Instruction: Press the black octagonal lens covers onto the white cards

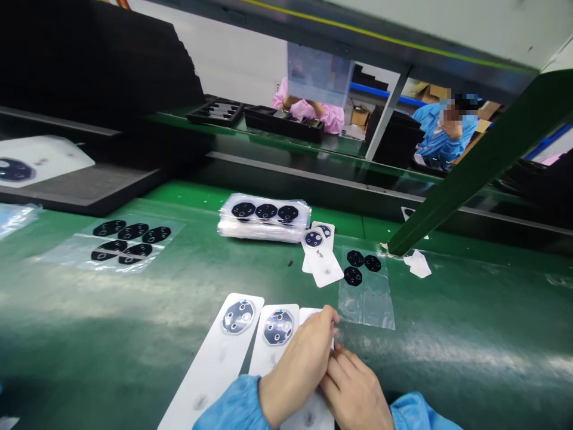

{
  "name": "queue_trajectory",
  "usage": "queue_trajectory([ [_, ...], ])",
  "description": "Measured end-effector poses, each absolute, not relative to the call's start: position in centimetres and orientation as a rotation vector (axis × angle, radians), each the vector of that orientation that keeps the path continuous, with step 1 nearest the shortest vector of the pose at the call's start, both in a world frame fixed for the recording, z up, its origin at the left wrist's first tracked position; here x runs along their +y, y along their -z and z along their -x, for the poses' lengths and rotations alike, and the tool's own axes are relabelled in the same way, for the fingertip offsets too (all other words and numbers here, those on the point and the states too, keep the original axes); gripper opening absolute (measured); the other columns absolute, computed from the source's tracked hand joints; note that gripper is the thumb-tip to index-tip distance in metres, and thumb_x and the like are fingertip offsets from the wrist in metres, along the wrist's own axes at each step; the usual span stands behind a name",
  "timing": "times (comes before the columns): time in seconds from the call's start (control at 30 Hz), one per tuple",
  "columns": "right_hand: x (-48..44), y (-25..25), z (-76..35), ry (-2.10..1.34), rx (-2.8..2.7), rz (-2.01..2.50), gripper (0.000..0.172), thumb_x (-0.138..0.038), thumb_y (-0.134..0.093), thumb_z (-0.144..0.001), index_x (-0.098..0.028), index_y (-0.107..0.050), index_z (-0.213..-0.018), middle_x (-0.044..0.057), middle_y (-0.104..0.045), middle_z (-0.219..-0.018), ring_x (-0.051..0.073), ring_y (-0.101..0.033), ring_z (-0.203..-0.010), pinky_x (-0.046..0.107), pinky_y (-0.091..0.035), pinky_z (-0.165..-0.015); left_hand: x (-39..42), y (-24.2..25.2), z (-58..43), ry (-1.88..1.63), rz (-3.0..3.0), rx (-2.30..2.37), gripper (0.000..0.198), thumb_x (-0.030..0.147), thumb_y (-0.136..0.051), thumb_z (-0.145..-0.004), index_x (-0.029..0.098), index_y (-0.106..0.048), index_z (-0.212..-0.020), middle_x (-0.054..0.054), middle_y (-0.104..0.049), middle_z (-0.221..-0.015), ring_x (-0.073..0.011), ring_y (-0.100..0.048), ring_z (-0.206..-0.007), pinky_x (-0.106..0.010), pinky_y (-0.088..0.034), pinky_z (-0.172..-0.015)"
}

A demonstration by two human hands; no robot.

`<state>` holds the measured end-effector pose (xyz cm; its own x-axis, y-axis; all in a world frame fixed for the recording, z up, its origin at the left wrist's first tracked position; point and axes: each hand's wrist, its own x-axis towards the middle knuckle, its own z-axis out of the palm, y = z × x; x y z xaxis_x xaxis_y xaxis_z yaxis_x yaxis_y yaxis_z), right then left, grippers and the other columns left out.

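Observation:
Three long white cards lie side by side, the left card [210, 364], the middle card [264, 358] and the right card [308, 421]. Each of the left two carries a shiny dark octagonal piece with round holes near its top end. My left hand [299, 364] rests over the right card, its fingers curled at the right edge and covering most of that card's top. My right hand [356, 388] meets it there, fingers bent and closed together. What the fingertips hold is hidden. Beyond my hands lies a clear bag [367, 304] with three black octagonal pieces.
A stack of clear bags [264, 230] with black octagons lies ahead, beside two smaller white cards [326, 269]. Another clear bag [67, 254] is at left, near a black tray [111, 185]. A green post [470, 161] slants at right by a paper scrap [418, 264]. Co-workers sit opposite.

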<state>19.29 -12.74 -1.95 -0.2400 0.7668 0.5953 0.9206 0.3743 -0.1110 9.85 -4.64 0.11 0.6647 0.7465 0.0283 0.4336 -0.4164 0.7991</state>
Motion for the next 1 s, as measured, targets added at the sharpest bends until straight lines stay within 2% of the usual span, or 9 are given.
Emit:
queue_trajectory([
  [0.1,-12.8,2.1,-19.3,0.36,-2.096,1.443,0.052,-0.018,-0.019,-0.099,-0.018,-0.065,-0.076,0.002,-0.067,-0.069,0.014,-0.061,-0.069,0.026,-0.049,-0.074,-3.5,-0.8,-10.8,-0.54,-1.961,0.874,0.01,0.013,-0.039,-0.086,0.02,-0.046,-0.088,0.003,-0.058,-0.066,-0.012,-0.058,-0.057,-0.022,-0.048,-0.055],
  [0.2,-13.0,1.9,-19.5,0.355,-2.1,1.423,0.038,-0.016,-0.028,-0.097,-0.015,-0.064,-0.088,0.003,-0.068,-0.075,0.015,-0.063,-0.077,0.026,-0.05,-0.077,-2.5,-2.1,-10.6,-0.63,-1.855,0.88,0.01,0.02,-0.036,-0.09,0.019,-0.046,-0.093,0.001,-0.059,-0.073,-0.0121,-0.06,-0.065,-0.022,-0.05,-0.058],
  [0.3,-13.2,1.1,-20.3,0.114,-2.055,1.428,0.029,-0.028,-0.035,-0.097,-0.017,-0.061,-0.097,0.004,-0.069,-0.081,0.016,-0.064,-0.08,0.027,-0.051,-0.078,-2.1,-3.5,-8.1,-0.689,-1.831,0.889,0.012,0.025,-0.037,-0.091,0.02,-0.047,-0.097,0.0,-0.059,-0.077,-0.0135,-0.059,-0.07,-0.024,-0.05,-0.063],
  [0.5,-13.3,0.4,-19.7,-0.798,-1.542,1.38,0.055,-0.059,-0.055,-0.079,-0.018,-0.046,-0.115,0.011,-0.064,-0.102,0.02,-0.065,-0.09,0.027,-0.055,-0.075,-4.8,-4.4,-1.7,-0.473,-2.221,0.617,0.014,0.012,-0.043,-0.087,0.024,-0.05,-0.087,0.001,-0.06,-0.081,-0.0142,-0.058,-0.073,-0.023,-0.047,-0.063],
  [0.53,-13.1,0.5,-19.1,-0.953,-1.528,1.344,0.055,-0.058,-0.058,-0.077,-0.018,-0.047,-0.113,0.009,-0.066,-0.096,0.02,-0.067,-0.085,0.026,-0.056,-0.072,-5.2,-4.4,-1.1,-0.441,-2.242,0.596,0.016,0.01,-0.043,-0.087,0.024,-0.05,-0.088,0.0,-0.06,-0.083,-0.0145,-0.058,-0.075,-0.023,-0.047,-0.065],
  [0.63,-12.7,1.0,-17.3,-1.242,-1.516,1.358,0.028,-0.044,-0.048,-0.088,-0.02,-0.058,-0.1,-0.002,-0.064,-0.066,0.012,-0.063,-0.052,0.017,-0.051,-0.048,-5.1,-4.2,0.0,-0.467,-2.249,0.613,0.015,0.011,-0.042,-0.089,0.023,-0.05,-0.09,0.0,-0.06,-0.083,-0.0137,-0.058,-0.077,-0.021,-0.047,-0.067],
  [0.7,-12.3,0.8,-16.7,-1.135,-1.594,1.42,0.026,-0.033,-0.037,-0.094,-0.021,-0.061,-0.099,-0.002,-0.062,-0.066,0.01,-0.06,-0.048,0.016,-0.047,-0.045,-4.0,-3.6,0.6,-0.577,-2.279,0.713,0.013,0.013,-0.04,-0.09,0.023,-0.05,-0.089,0.0,-0.06,-0.082,-0.0137,-0.058,-0.076,-0.022,-0.047,-0.068],
  [0.87,-11.5,-0.6,-17.9,-0.489,-1.948,1.364,0.024,-0.02,-0.035,-0.093,-0.02,-0.057,-0.084,0.002,-0.058,-0.071,0.015,-0.058,-0.066,0.022,-0.047,-0.059,-1.9,-1.4,1.1,-0.666,-2.575,0.869,0.021,0.01,-0.036,-0.091,0.021,-0.053,-0.091,-0.002,-0.064,-0.091,-0.0183,-0.055,-0.087,-0.031,-0.046,-0.078],
  [1.0,-11.5,-1.2,-21.0,-0.34,-1.856,1.568,0.022,-0.015,-0.033,-0.093,-0.019,-0.055,-0.087,0.002,-0.057,-0.073,0.015,-0.056,-0.068,0.024,-0.046,-0.063,-1.8,-0.1,0.6,-0.68,-2.709,0.893,0.022,0.007,-0.036,-0.09,0.019,-0.054,-0.095,-0.005,-0.063,-0.097,-0.0206,-0.054,-0.093,-0.036,-0.044,-0.083],
])
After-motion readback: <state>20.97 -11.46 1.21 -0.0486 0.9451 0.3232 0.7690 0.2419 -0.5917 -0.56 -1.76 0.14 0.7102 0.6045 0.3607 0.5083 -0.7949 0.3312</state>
